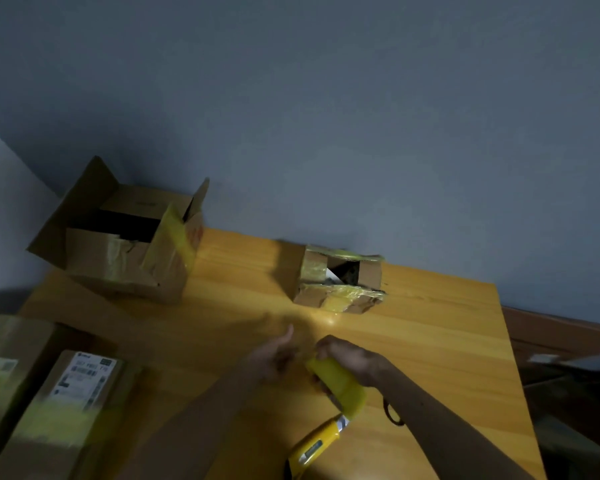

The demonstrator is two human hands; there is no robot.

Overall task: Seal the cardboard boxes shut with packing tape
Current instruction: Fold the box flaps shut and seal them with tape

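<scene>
My right hand [352, 358] grips a yellow roll of packing tape [338, 388] just above the wooden table [447, 341]. Close to the left of the roll is my left hand [274, 358], blurred, thumb pointing up; what it holds is unclear. A large cardboard box [125, 251] stands at the back left with its flaps open and old yellow tape on them. A small cardboard box [340, 278], wrapped in yellow tape, sits at the back middle with its top gaping open.
A yellow utility knife [314, 448] lies on the table below the roll, blade toward it. Two closed boxes, one with a white label [84, 379], the other [4, 368] beside it, lie at the front left. A small dark loop [392, 415] lies by my right forearm. A grey wall stands behind.
</scene>
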